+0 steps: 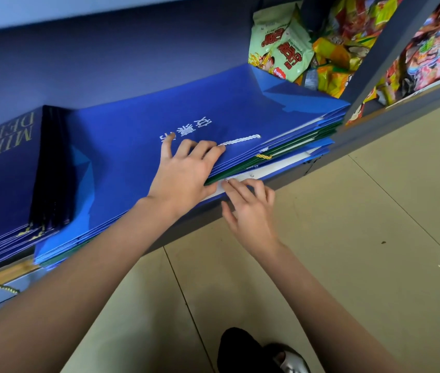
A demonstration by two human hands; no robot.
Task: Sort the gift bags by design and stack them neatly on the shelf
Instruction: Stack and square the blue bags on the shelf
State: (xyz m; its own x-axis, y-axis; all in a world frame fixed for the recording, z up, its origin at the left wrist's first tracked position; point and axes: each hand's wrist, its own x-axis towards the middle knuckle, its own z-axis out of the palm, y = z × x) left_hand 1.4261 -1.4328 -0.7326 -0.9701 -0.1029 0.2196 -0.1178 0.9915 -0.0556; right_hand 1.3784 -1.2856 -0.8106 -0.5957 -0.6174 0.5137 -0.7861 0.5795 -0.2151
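- The blue bag stack (186, 125) lies flat on the shelf (348, 146); green bags (294, 142) are sandwiched mid-stack.
- Left hand (184, 170) presses the stack top, fingers spread.
- Right hand (251, 208), at the stack's front edge, fingers loosely curled on the lowest bags.
- Best to keep the top pinned and slide the green ones out level.
- Navy bags (3, 168) sit left of the stack, snack packets (280, 41) behind it.

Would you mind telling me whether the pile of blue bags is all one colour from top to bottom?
No, green bags show at the edge, sandwiched partway down the pile of blue bags.
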